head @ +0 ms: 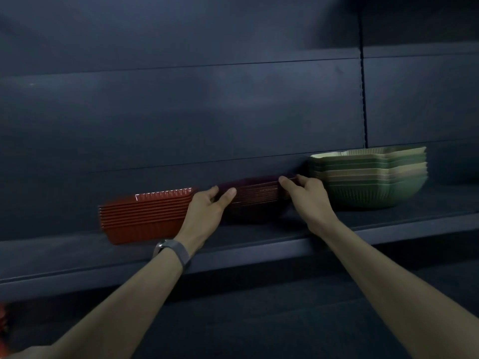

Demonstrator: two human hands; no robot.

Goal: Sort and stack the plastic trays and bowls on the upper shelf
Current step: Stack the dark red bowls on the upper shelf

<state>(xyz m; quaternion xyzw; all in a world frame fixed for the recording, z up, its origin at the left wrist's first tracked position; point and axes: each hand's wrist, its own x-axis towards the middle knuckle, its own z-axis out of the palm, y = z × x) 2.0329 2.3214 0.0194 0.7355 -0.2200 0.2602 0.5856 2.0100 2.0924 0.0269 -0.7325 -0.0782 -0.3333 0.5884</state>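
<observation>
As left hand (207,208) and right hand (308,198) clasp maroon tray stack (256,195) | some fingers hidden behind it (dim)

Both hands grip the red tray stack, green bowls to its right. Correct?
No: the head view shows the left hand and right hand gripping the dark purple stack, not the red tray stack; green bowls sit to its right.

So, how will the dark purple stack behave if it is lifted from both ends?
Probably light: the dark purple stack looks like thin nested plastic. Gripped at both ends by the left hand and right hand, it should lift as one. Tilted, layers might slide.
</observation>
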